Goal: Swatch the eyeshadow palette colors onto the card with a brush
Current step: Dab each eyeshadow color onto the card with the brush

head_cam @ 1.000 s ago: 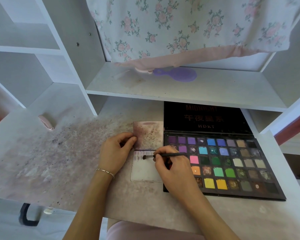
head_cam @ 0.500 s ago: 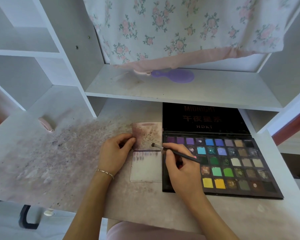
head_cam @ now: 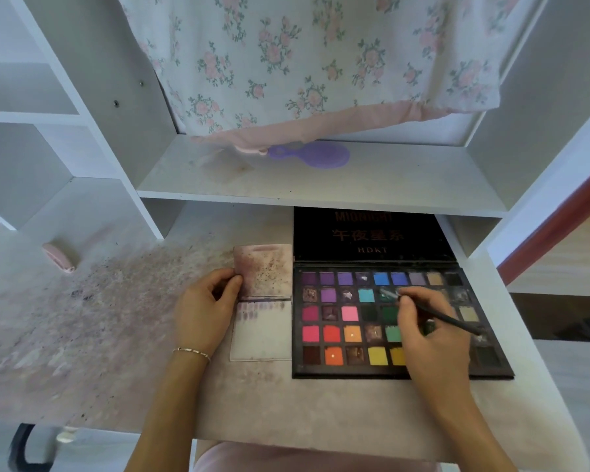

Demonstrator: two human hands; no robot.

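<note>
One eyeshadow palette point(head_cam: 382, 366) lies open on the desk point(head_cam: 92, 335), its black lid point(head_cam: 372, 235) standing back at 12 o'clock; five rows of pans show, though the right hand point(head_cam: 430, 338) hides too many for a full count. One brush point(head_cam: 436, 313) is pinched in that hand's curled fingers, its long axis running from 10 o'clock at the bristle tip to 4 o'clock at the handle end; the tip sits at a teal pan in the second row, motion-blurred, so contact cannot be judged. One card point(head_cam: 263, 303), folded open into two panels with its long axis running 12 to 6 o'clock, lies touching the palette's left edge; short purple swatches line the top of its lower panel. The left hand point(head_cam: 206, 311) holds the card's left edge, thumb on the upper panel, and wears one bracelet point(head_cam: 191, 352). On the shelf point(head_cam: 321, 185) at 12 o'clock lies one purple hairbrush point(head_cam: 315, 154), its handle pointing to 9 o'clock.
</note>
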